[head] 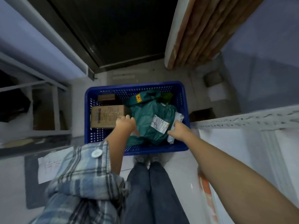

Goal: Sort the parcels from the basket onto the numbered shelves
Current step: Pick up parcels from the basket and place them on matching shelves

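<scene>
A blue plastic basket (pixel 184 101) stands on the floor in front of my feet. Inside lies a green plastic parcel (pixel 145 117) with a white label marked by hand. My left hand (pixel 125 124) grips the parcel's left edge, and my right hand (pixel 176 130) holds its right edge near the label. A second green parcel (pixel 142 97) with a yellow sticker lies behind it. A brown cardboard box (pixel 107 116) sits at the basket's left, a smaller box (pixel 106 97) behind it. A white parcel (pixel 178 117) shows under the green one at the right.
Metal shelving (pixel 48 88) holding boxes and a dark bag stands to the left. A white shelf rail (pixel 242 122) runs at the right. A dark doorway (pixel 113 29) and a rolled mat (pixel 202 29) lie ahead. A paper sign (pixel 48 167) lies on a grey mat at lower left.
</scene>
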Motion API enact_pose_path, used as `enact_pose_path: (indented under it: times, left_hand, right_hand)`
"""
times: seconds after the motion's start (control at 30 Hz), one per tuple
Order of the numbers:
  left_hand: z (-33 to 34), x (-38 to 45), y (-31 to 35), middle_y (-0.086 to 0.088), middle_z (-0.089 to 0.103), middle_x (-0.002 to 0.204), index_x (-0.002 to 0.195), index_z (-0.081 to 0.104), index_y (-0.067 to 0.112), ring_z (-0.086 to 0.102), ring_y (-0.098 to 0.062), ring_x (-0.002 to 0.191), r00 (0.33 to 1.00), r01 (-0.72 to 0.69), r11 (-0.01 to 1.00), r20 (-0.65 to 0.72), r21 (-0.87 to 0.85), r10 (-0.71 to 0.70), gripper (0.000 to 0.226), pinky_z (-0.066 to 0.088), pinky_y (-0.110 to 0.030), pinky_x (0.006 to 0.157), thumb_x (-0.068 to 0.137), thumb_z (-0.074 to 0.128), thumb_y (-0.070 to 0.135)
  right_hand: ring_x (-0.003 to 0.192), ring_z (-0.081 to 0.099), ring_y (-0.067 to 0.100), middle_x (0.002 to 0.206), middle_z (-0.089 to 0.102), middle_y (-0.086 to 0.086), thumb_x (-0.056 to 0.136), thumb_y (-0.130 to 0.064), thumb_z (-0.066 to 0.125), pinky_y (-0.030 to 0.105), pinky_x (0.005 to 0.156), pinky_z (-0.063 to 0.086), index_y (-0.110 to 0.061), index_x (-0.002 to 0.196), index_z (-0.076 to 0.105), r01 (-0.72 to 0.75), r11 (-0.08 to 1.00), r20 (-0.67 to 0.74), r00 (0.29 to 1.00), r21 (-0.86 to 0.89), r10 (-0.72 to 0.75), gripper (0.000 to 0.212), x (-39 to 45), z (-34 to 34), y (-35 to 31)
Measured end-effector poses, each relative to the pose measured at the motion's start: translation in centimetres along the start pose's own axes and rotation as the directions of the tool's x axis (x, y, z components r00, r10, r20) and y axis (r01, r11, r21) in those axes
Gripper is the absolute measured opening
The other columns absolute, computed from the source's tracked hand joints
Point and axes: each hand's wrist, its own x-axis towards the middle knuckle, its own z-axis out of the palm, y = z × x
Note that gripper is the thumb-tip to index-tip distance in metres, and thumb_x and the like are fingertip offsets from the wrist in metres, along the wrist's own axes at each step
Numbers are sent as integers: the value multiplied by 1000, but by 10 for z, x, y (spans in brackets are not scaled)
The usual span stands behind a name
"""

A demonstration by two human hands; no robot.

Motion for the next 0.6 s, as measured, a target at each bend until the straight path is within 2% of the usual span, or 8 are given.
enact_pose_path:
  times: [0.07,0.17,0.27,0.4,0.5,0.6]
  left_hand:
    - [16,36,-1,-16,21,151,147,18,8,25,-35,138,999,1,1000,52,-14,0,88,31,-43,107,85,52,60]
    - [36,85,2,-17,23,148,146,18,6,30,-35,134,999,-31,990,13,-135,33,81,36,-44,102,89,51,53]
    - [54,130,8,-18,29,144,144,22,5,35,-35,130,998,-38,957,-56,-289,22,76,39,-44,101,89,54,47]
    - [73,181,20,-17,27,146,147,17,7,32,-34,133,998,-23,864,-65,-502,-11,89,37,-45,105,85,60,52]
    - [83,211,28,-16,28,144,146,18,8,31,-34,133,996,-26,797,-84,-603,-31,92,36,-46,107,80,66,51]
    - [89,234,32,-14,28,145,147,17,9,30,-32,134,995,-28,756,-91,-654,-41,101,34,-45,108,73,71,53]
  right_hand:
    - [107,56,32,120,54,15,87,-32,57,38,86,49,-8,124,46,17,999,1,1000,-42,-17,45,28,18,9]
    - [104,56,32,118,55,14,88,-33,56,38,82,51,-9,121,48,34,997,21,999,-66,-33,41,71,51,25]
    - [101,58,30,114,58,11,90,-32,54,36,82,50,-8,120,51,-51,991,51,998,123,45,39,109,82,36]
    - [83,55,25,94,54,9,93,-27,51,31,69,42,-5,117,46,-188,919,122,980,348,154,32,145,122,41]
    - [81,52,23,87,52,4,95,-25,48,27,69,40,-6,119,45,-227,856,130,974,463,188,31,163,148,43]
    - [76,49,21,76,50,3,95,-24,48,28,68,36,-10,96,48,-274,806,150,962,524,229,14,174,168,49]
